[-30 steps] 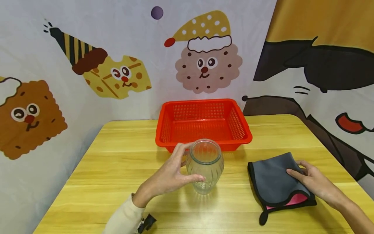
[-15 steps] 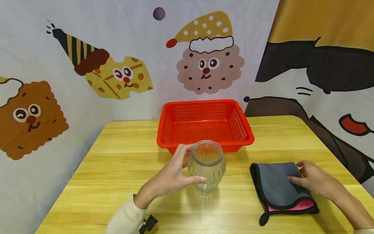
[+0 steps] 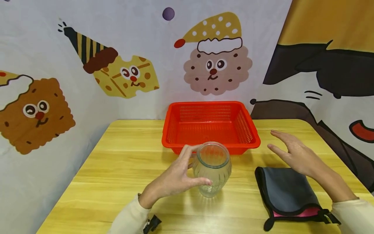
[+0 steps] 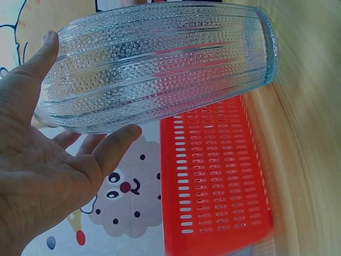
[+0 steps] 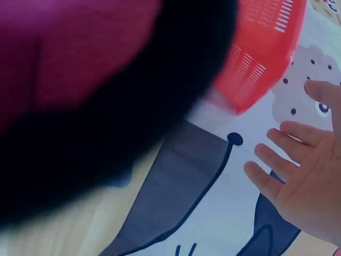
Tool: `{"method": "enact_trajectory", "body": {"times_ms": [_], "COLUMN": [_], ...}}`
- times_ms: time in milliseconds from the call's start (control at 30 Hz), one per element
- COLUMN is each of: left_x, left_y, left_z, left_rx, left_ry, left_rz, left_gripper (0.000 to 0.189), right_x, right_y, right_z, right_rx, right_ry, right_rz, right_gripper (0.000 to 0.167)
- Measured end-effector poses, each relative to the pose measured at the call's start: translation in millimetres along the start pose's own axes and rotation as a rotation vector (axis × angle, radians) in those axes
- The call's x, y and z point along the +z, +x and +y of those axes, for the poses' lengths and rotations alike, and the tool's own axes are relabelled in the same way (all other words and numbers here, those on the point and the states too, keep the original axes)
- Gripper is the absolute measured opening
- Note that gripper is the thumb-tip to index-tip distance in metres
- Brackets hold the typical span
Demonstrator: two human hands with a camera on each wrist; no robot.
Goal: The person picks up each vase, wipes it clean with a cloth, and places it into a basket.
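A clear ribbed glass jar (image 3: 215, 178) stands upright on the table, its mouth facing up. My left hand (image 3: 176, 180) holds it from the left, with the thumb on the near side and the other fingers partly hidden behind the glass. In the left wrist view, dimpled texture shows on the jar (image 4: 160, 69). At the right lies a folded grey cloth (image 3: 287, 191) with black edging and a pink underside. My right hand (image 3: 304, 157) hovers over its far edge, fingers extended, holding nothing. Blurred pink and black cloth (image 5: 106, 64) fills much of the right wrist view.
A red plastic basket (image 3: 168, 143) with perforated walls sits behind the jar, close to it. The wooden table (image 3: 131, 156) ends at a backdrop (image 3: 140, 29) printed with cartoon figures. A black strap piece (image 3: 152, 224) hangs by the left sleeve.
My right hand has let go of the cloth and risen away from it, toward the back. The cloth's raised far corner has dropped flat. The left hand stays at the jar.
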State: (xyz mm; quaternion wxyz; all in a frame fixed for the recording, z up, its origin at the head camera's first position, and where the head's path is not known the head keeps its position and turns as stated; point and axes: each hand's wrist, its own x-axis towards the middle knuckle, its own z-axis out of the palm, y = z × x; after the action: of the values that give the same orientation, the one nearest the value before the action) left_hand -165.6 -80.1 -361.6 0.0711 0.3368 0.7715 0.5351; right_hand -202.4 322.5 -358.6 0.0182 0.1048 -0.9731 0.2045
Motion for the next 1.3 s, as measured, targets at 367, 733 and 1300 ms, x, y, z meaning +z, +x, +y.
{"method": "enact_trajectory", "body": {"times_ms": [367,733,1300], "left_x": [3.6,19.9,28.5], "left_y": [3.0,4.7,2.1], "left_z": [-2.3,-14.3,-25.9], "left_rx": [0.017,0.025,0.090], "left_ry": [0.022,0.007,0.050], "left_rz": [-0.010,0.035,0.135], "left_gripper": [0.092,0.091,0.119], "right_x": [11,21,24], "right_y": [24.6,33.8,39.8], "right_z": [-12,-13,-17], "right_rx": [-0.068,-0.065,-0.081], "right_ry": [-0.028,-0.007,0.044], "right_rz": [-0.099,-0.145,-0.147], "right_gripper": [0.085,0.086,0.088]}}
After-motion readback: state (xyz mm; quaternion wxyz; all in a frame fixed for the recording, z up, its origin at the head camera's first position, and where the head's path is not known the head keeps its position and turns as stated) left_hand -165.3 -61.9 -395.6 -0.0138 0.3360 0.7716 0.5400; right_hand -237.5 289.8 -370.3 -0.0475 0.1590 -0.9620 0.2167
